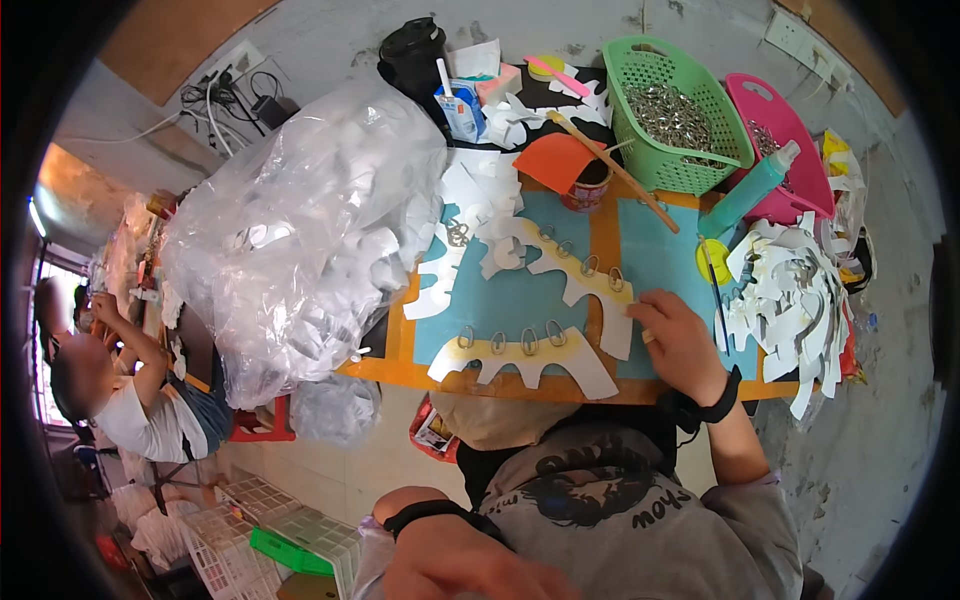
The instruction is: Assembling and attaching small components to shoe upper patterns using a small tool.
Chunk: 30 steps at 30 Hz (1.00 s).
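My right hand [676, 338] is at the table's front right, fingers bent and closed at the right edge of a white scalloped cut-out [615, 325]. Several oval metal rings [590, 265] sit along its yellowish, glue-like band. A second scalloped cut-out [580, 362] lies nearer me, also with several rings along its yellowish upper edge. Another white cut-out [434, 290] lies to the left, a small cluster of rings [458, 233] beside it. My left hand [460, 562] is raised close to the camera at the lower edge; its fingers are blurred and partly cut off.
Left stands a big clear plastic bag [310, 220] of white pieces; right, a heap of cut-outs [795, 300]. A thin brush [715, 290], yellow lid [713, 262], green bottle [750, 190], and green basket [622, 95] and pink basket [815, 190] of metal parts stand behind. Another person [150, 420] works far left.
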Each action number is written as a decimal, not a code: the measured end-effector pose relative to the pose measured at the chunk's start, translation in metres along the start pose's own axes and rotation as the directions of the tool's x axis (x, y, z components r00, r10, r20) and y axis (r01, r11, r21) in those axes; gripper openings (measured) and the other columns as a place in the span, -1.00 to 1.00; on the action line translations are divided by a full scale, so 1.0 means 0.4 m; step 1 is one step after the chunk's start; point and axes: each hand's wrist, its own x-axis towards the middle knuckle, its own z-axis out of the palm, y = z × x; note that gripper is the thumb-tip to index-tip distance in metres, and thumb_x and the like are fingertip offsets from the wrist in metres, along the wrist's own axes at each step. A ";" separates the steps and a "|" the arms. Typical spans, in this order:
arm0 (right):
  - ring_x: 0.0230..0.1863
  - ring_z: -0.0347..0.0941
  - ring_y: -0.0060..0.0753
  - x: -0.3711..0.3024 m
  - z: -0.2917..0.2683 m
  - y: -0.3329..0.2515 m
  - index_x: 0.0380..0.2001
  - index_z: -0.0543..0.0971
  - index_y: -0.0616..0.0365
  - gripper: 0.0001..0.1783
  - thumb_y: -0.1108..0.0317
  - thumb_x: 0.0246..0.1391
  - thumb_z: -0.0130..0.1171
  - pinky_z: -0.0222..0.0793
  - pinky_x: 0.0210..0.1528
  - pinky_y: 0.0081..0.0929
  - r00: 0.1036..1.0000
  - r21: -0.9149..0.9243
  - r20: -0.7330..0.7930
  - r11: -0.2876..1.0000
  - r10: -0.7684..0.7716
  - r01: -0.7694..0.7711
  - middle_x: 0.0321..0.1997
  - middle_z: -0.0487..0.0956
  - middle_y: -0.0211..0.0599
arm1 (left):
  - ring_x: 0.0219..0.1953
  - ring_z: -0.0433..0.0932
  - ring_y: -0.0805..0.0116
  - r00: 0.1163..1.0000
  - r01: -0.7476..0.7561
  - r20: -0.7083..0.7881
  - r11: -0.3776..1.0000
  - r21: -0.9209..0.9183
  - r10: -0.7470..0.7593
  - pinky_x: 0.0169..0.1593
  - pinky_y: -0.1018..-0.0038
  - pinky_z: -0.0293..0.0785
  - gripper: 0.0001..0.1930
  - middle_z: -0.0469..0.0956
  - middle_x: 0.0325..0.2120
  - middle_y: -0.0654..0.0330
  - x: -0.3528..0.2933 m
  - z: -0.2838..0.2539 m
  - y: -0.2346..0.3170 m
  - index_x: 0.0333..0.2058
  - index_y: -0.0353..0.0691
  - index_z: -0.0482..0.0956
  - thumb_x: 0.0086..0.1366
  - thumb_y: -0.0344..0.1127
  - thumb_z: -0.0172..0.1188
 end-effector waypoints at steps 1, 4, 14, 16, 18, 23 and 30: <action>-0.14 0.42 0.01 0.001 0.004 -0.003 -0.21 0.51 0.16 -0.65 0.59 -0.18 0.12 0.40 -0.17 -0.24 0.998 -0.015 0.014 0.998 -0.061 0.062 -0.23 0.48 -0.10 | -0.35 0.49 0.00 1.000 -0.028 -0.010 0.999 -0.020 0.028 -0.35 0.25 0.48 -0.80 0.32 -0.20 -0.14 -0.002 0.000 0.000 -0.31 -0.30 0.45 0.21 -0.28 0.18; -0.23 0.44 0.02 -0.008 0.005 0.002 -0.18 0.48 0.15 -0.63 0.60 -0.16 0.10 0.41 -0.23 -0.24 0.999 0.065 -0.016 0.997 -0.042 0.043 -0.28 0.49 -0.10 | -0.53 0.54 0.08 0.988 -0.116 -0.098 0.993 0.021 0.117 -0.52 0.24 0.50 -0.71 0.50 -0.40 -0.10 -0.037 -0.044 0.060 -0.37 -0.23 0.35 -0.04 -0.52 0.31; -0.54 0.46 -0.21 -0.037 0.092 -0.029 -0.07 0.38 0.14 -0.51 0.55 -0.17 0.17 0.37 -0.45 -0.41 0.913 0.390 -0.100 0.860 0.395 -0.330 -0.49 0.50 -0.21 | -0.28 0.54 0.15 0.874 0.443 -0.471 -0.204 0.873 -0.119 -0.26 0.41 0.46 -0.70 0.51 -0.34 0.12 -0.163 -0.214 -0.076 -0.27 -0.27 0.50 -0.04 -0.55 0.30; -0.56 0.43 -0.25 -0.044 0.087 -0.022 -0.06 0.40 0.15 -0.50 0.57 -0.18 0.15 0.37 -0.46 -0.46 0.899 0.418 -0.104 0.839 0.426 -0.349 -0.50 0.51 -0.23 | -0.27 0.52 0.12 0.880 0.350 -0.420 -0.296 0.889 -0.222 -0.22 0.38 0.47 -0.71 0.49 -0.29 0.08 -0.157 -0.223 -0.115 -0.28 -0.26 0.50 -0.02 -0.45 0.34; -0.53 0.43 -0.26 -0.057 0.069 -0.006 -0.11 0.46 0.19 -0.56 0.59 -0.18 0.14 0.36 -0.47 -0.50 0.865 0.502 -0.122 0.782 0.487 -0.370 -0.48 0.51 -0.24 | -0.29 0.51 0.11 0.892 0.309 -0.383 -0.296 0.904 -0.240 -0.24 0.36 0.47 -0.70 0.49 -0.27 0.12 -0.156 -0.231 -0.145 -0.28 -0.24 0.50 -0.03 -0.43 0.35; -0.46 0.43 -0.24 -0.102 -0.002 0.019 -0.20 0.55 0.19 -0.64 0.62 -0.17 0.14 0.36 -0.45 -0.51 0.855 0.218 -0.280 0.896 0.437 -0.387 -0.41 0.51 -0.22 | -0.31 0.52 0.15 0.907 0.233 -0.327 -0.332 0.914 -0.266 -0.27 0.37 0.47 -0.73 0.50 -0.30 0.11 -0.191 -0.229 -0.159 -0.33 -0.24 0.51 -0.04 -0.46 0.36; -0.34 0.46 -0.02 -0.068 0.039 -0.106 -0.11 0.49 0.17 -0.61 0.48 -0.11 0.17 0.39 -0.32 -0.27 0.958 0.209 -0.041 0.940 0.285 -0.271 -0.32 0.51 -0.12 | -0.35 0.54 0.11 0.932 0.345 -0.357 -0.433 0.833 0.056 -0.30 0.41 0.47 -0.72 0.53 -0.34 0.03 -0.265 -0.232 -0.100 -0.35 -0.30 0.52 -0.09 -0.56 0.36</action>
